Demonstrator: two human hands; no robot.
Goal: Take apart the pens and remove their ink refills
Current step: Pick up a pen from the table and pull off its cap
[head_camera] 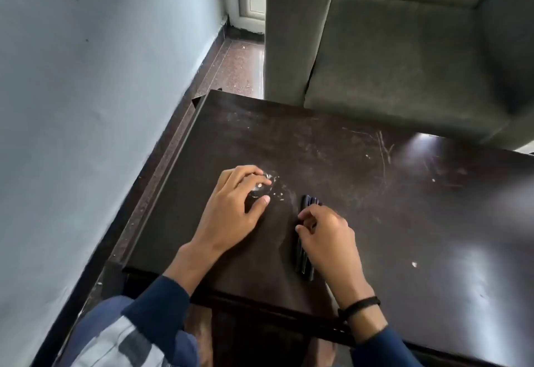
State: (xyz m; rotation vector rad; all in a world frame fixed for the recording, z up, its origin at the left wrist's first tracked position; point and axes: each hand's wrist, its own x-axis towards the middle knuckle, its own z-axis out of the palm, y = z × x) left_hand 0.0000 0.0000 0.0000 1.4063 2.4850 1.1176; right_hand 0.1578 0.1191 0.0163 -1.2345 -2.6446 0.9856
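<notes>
Pens [304, 261] bunched on table [404, 222]; right hand [329, 230] pinches one, best lift it clear alone; left hand [235, 202] curls over shiny bit [259, 186].

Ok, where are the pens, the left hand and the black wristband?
pens [304, 259]: head view, on the lower barrels.
left hand [231, 207]: head view, on the back of the hand.
black wristband [361, 304]: head view, on the band's middle.

glossy scratched dark wood table [346, 164], shiny black plastic pens [304, 262]
</notes>
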